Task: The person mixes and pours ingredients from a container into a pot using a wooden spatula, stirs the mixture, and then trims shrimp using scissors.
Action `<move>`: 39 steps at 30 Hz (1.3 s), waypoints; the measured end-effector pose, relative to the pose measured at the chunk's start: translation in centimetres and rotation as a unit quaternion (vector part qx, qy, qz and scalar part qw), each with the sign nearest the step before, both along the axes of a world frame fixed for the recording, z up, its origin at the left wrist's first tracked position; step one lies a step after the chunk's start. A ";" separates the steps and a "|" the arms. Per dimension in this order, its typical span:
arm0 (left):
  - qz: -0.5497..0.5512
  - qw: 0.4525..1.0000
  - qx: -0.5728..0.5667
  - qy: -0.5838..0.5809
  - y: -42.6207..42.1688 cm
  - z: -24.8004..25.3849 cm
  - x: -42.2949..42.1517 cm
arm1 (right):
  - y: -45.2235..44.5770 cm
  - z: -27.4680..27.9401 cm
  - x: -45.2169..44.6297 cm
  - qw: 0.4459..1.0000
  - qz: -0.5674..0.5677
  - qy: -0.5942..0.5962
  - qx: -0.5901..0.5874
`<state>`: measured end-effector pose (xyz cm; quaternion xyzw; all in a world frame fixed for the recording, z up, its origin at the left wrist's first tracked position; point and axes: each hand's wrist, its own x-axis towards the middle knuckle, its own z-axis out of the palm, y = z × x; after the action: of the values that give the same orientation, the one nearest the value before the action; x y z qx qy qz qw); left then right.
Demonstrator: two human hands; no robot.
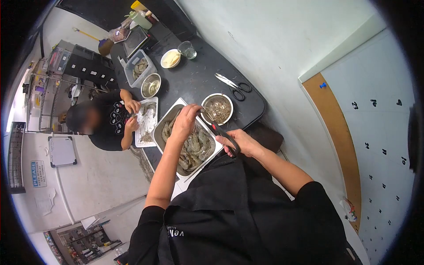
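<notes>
My right hand (240, 142) is closed around the black and red handles of a pair of scissors (216, 128). Their blades point up and left, to the fingertips of my left hand (184, 123). Those fingertips pinch a shrimp, of which only a little shows beside the blades. Below my left hand, a metal tray (217, 150) is filled with raw grey shrimp (194, 148). Just beyond the scissors' tips stands a round metal bowl (230, 115) holding small brownish trimmings (218, 108).
A second pair of scissors (227, 81) lies open on the dark table (194, 81). Further off are a glass (187, 50), a small bowl (164, 65), a metal bowl (145, 92) and a plastic tub (129, 73) with shrimp. Opposite, a co-worker (108, 117) works over a white tray (146, 128).
</notes>
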<state>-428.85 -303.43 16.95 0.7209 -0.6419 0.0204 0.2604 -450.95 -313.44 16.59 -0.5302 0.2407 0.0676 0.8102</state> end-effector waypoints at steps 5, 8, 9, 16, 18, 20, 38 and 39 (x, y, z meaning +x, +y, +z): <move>-0.012 1.000 0.001 0.008 -0.7 0.2 -0.3 | -0.2 -0.3 -0.1 1.000 -0.022 0.000 -0.020; -0.008 1.000 0.013 0.012 -1.0 -0.5 -0.4 | -0.1 -0.3 -0.1 0.999 -0.039 0.012 -0.016; -0.010 1.000 0.016 0.010 -1.1 -0.6 -0.3 | -0.1 -0.2 -0.2 0.999 -0.045 0.016 -0.016; 0.009 0.998 0.008 0.054 -1.8 -3.0 0.0 | -0.4 -0.8 -0.1 0.998 -0.061 0.009 -0.015; 0.020 0.997 0.004 0.078 -1.8 -3.5 0.0 | -0.5 -1.7 0.1 0.997 -0.067 0.007 -0.022; 0.034 0.994 0.001 0.101 -1.7 -4.1 0.0 | -0.7 -2.0 0.1 0.997 -0.071 0.005 -0.029; 0.134 0.936 -0.030 0.323 -0.7 -3.5 -0.8 | 0.0 -1.1 1.7 0.998 0.012 0.016 -0.059; 0.120 0.952 -0.026 0.280 -0.8 -3.2 -0.9 | 0.1 -0.8 1.8 0.999 0.007 0.003 -0.047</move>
<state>-429.78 -304.24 13.72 0.7622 -0.4513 -0.1350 0.4439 -449.17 -313.36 15.77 -0.5696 0.2426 0.0637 0.7827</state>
